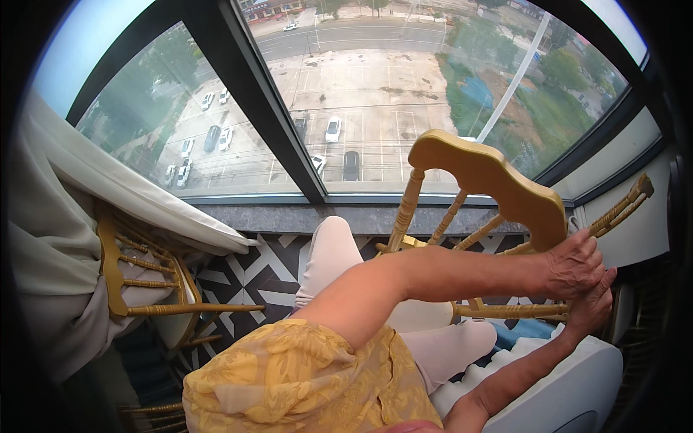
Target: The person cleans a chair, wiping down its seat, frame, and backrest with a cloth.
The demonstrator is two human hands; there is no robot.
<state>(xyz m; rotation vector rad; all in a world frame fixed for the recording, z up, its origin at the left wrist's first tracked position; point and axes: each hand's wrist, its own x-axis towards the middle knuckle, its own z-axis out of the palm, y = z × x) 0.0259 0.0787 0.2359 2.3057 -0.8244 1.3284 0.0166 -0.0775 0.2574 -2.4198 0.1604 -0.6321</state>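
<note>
A gold-painted wooden chair (pixel 495 178) with turned spindles stands before me, its back raised towards the window. My left arm reaches across it. At the right end of the chair's top rail is my left hand (pixel 576 265), its fingers curled. My right hand (pixel 593 306) lies just below, close against the left, with its thumb up and fingers bent. Whether either hand grips the chair or something small is hidden. Blue cloth (pixel 522 330) shows beneath the hands, beside a white object with a scalloped edge (pixel 563 379).
Large framed windows (pixel 260 103) above a stone sill (pixel 270 218) look down on a car park. More gold chairs stand left (pixel 113 270) and far right (pixel 622 208). A pale curtain (pixel 59 216) hangs at left, over a patterned floor (pixel 270 270).
</note>
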